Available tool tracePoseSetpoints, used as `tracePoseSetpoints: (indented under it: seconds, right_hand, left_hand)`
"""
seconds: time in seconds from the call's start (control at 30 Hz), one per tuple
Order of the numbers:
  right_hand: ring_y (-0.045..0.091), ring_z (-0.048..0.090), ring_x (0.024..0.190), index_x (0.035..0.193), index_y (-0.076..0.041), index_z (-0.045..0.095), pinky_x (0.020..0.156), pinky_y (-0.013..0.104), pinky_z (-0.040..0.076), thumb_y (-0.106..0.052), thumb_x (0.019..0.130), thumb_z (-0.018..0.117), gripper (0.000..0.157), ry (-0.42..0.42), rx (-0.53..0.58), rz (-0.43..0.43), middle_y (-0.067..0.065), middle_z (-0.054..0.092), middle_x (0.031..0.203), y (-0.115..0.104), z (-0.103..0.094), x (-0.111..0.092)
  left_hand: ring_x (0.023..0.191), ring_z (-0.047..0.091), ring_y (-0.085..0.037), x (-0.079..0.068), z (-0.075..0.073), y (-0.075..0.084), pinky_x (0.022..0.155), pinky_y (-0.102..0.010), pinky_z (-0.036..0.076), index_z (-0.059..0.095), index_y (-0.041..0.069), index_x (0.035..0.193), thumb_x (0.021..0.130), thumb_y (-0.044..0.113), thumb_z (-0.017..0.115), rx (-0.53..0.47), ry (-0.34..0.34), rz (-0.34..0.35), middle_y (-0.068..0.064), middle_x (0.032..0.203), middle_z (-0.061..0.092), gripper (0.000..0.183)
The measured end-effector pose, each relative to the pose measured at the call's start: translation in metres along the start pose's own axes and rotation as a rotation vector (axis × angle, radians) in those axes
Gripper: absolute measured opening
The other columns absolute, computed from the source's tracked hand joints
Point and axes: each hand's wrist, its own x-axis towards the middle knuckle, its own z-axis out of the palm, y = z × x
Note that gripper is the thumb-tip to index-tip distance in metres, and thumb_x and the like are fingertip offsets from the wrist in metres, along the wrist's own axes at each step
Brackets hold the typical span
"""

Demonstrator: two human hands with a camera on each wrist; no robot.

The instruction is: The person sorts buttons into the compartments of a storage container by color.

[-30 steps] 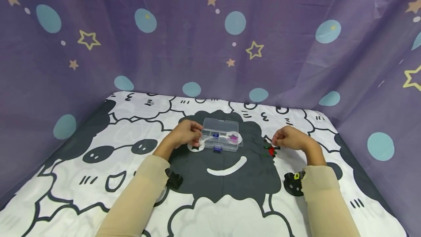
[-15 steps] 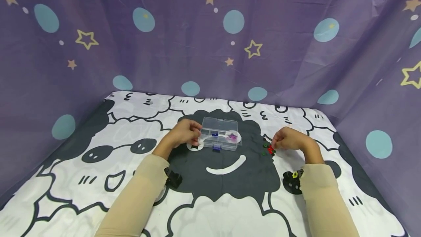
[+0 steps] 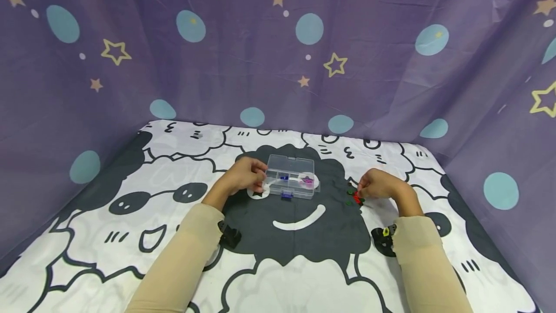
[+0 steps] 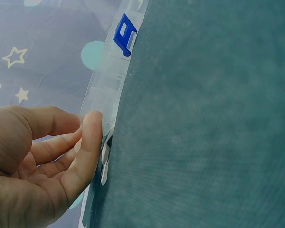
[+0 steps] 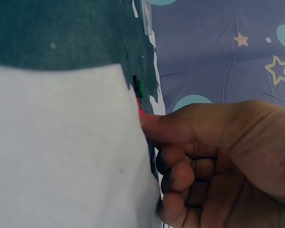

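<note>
A clear compartment box [image 3: 288, 193] stands with its lid raised and a blue latch [image 4: 126, 35] in front. My left hand [image 3: 246, 176] grips its left end, thumb and forefinger at the corner in the left wrist view. Inside lie small blue pieces [image 3: 284, 178] and pink pieces [image 3: 308, 181]. To the right, small red pieces [image 3: 357, 198] and green pieces [image 3: 350, 192] lie loose on the cloth. My right hand [image 3: 379, 183] has its curled fingertips right at the red pieces; I cannot tell whether one is pinched. The right wrist view shows red [image 5: 142, 112] at the thumb tip.
A white round tag with a black star [image 3: 258, 193] lies by the box's left end, partly under my hand. The table is covered by a black and white cartoon cloth [image 3: 295, 245]. A purple curtain [image 3: 243, 86] hangs behind and along the sides.
My right hand has shifted slightly left and down, its fingertips now in at the red pieces. The left hand and the box have stayed in place.
</note>
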Motion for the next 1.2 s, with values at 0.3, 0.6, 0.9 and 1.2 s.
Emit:
tracePoseSetpoints:
  seconds: [0.3, 0.6, 0.9, 1.2]
  right_hand:
    - [0.014, 0.052, 0.069, 0.082, -0.006, 0.073, 0.063, 0.028, 0.044, -0.009, 0.088, 0.070, 0.007, 0.018, -0.021, -0.018, -0.002, 0.062, 0.073, -0.0014, -0.0007, 0.0015]
    - [0.014, 0.051, 0.071, 0.084, -0.006, 0.074, 0.062, 0.027, 0.044, -0.007, 0.089, 0.068, 0.007, 0.015, -0.062, -0.026, -0.002, 0.065, 0.077, -0.0072, -0.0005, 0.0008]
    - [0.013, 0.048, 0.065, 0.082, -0.006, 0.072, 0.058, 0.027, 0.041, -0.008, 0.091, 0.064, 0.012, -0.028, -0.092, -0.049, -0.003, 0.060, 0.074, -0.0070, -0.0002, 0.0011]
    - [0.012, 0.047, 0.065, 0.085, -0.004, 0.072, 0.059, 0.027, 0.041, -0.006, 0.094, 0.062, 0.014, -0.026, -0.073, -0.074, -0.003, 0.058, 0.074, -0.0063, -0.0035, -0.0015]
  left_hand:
    - [0.066, 0.067, -0.019, 0.0007, 0.0010, 0.0008, 0.063, -0.032, 0.065, 0.060, -0.008, 0.130, 0.098, -0.005, 0.056, 0.010, 0.009, -0.012, -0.017, 0.102, 0.061, 0.032]
    - [0.064, 0.068, -0.019, -0.0008, 0.0008, 0.0029, 0.063, -0.033, 0.065, 0.060, -0.009, 0.130, 0.098, -0.005, 0.059, 0.007, -0.004, -0.003, -0.018, 0.101, 0.062, 0.032]
    - [0.064, 0.068, -0.020, -0.0017, 0.0017, 0.0018, 0.064, -0.034, 0.066, 0.061, -0.008, 0.130, 0.097, -0.005, 0.061, 0.004, -0.001, -0.011, -0.018, 0.103, 0.062, 0.032]
    - [0.065, 0.069, -0.020, -0.0016, 0.0017, 0.0027, 0.064, -0.034, 0.066, 0.060, -0.008, 0.130, 0.098, -0.004, 0.060, 0.014, -0.006, -0.004, -0.018, 0.104, 0.062, 0.032]
